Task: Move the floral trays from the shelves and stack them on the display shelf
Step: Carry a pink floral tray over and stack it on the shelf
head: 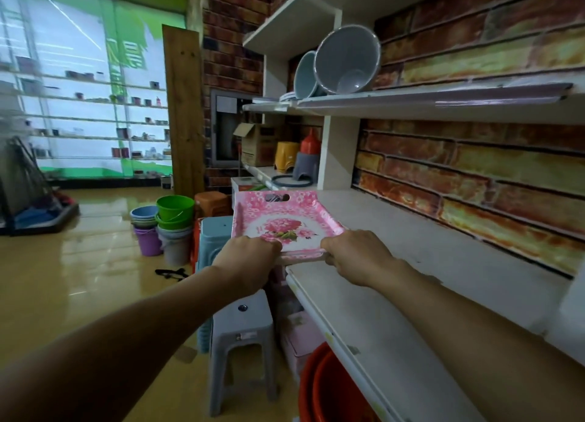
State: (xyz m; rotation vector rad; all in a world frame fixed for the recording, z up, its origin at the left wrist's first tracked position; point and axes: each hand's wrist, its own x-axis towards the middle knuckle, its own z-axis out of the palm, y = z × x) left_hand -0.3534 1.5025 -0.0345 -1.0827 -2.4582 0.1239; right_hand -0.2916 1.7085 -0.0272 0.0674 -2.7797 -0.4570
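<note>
Two bare forearms with no sleeves, watch or rings; the left hand (pixel 250 257) and right hand (pixel 357 257) are uncovered, without gloves.

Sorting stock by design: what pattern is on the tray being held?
Pink roses on a white centre, pink blossom border, on the rectangular plastic tray; head view.

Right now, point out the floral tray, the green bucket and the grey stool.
floral tray (pixel 285 222): head view, printed centre.
green bucket (pixel 175 206): head view, outer wall.
grey stool (pixel 242 310): head view, seat top.
</note>
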